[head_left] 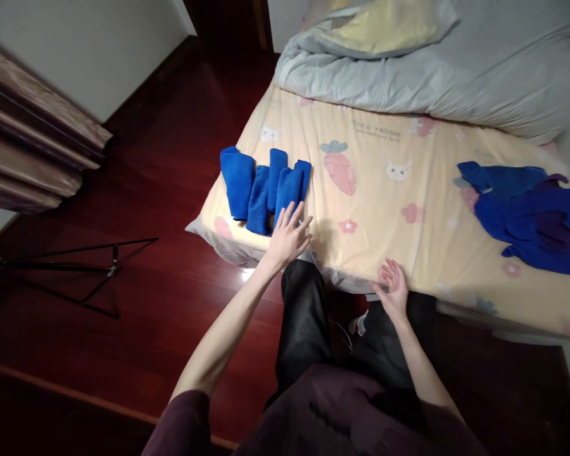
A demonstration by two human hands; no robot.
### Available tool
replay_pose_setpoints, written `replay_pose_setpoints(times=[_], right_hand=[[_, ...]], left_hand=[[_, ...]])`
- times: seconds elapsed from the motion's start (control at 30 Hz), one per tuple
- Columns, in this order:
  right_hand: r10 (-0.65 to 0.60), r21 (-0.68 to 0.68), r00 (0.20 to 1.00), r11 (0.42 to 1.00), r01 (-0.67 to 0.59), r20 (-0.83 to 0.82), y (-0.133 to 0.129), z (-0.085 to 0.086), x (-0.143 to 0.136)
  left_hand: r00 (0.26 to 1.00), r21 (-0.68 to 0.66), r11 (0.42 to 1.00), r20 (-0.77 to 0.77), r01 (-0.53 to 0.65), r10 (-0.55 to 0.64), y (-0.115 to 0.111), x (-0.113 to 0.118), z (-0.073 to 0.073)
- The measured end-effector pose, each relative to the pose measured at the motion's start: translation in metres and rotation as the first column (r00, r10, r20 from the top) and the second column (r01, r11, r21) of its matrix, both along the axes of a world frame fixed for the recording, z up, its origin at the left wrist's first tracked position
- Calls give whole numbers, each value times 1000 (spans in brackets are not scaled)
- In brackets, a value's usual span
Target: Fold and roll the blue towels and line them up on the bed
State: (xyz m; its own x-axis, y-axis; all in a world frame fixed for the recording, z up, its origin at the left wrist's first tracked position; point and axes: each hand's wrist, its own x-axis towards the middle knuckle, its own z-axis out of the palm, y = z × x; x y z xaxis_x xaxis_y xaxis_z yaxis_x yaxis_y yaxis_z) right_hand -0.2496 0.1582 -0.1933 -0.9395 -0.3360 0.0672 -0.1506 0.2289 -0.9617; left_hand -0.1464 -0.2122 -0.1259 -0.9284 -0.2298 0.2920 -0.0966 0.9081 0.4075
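Observation:
Several folded blue cloths lie side by side near the left corner of the bed. My left hand is over the near end of the rightmost folded cloths, fingers spread; whether the fingertips touch the fabric I cannot tell. My right hand hovers by the bed's front edge, palm turned inward, fingers loosely apart and nothing in them. Farther right, a loose heap of crumpled blue cloth rests on the bed, its separate pieces hard to make out.
The bed has a cream sheet printed with carrots and rabbits. A grey quilt and a yellow pillow are at its far side. To the left stand a black tripod's legs on the dark red floor and a curtain.

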Motion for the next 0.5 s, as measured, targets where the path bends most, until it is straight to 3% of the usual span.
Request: replay_pose_setpoints(times=[0.13, 0.2, 0.3, 0.4, 0.5], right_hand=[[-271, 18, 962, 962, 272, -16, 111, 7, 28], [-396, 4, 918, 918, 396, -5, 145, 11, 42], [-575, -34, 814, 814, 579, 86, 176, 13, 46], [-695, -65, 698, 699, 712, 174, 192, 10, 31], [-714, -104, 680, 673, 732, 168, 199, 8, 8]], left_hand=[[989, -59, 998, 147, -11, 19, 8, -22, -34], [993, -78, 997, 118, -15, 24, 15, -25, -42], [994, -94, 991, 58, 95, -90, 40, -17, -56], [958, 3, 966, 125, 258, -257, 84, 17, -79], [966, 94, 973, 129, 211, -222, 132, 78, -101]])
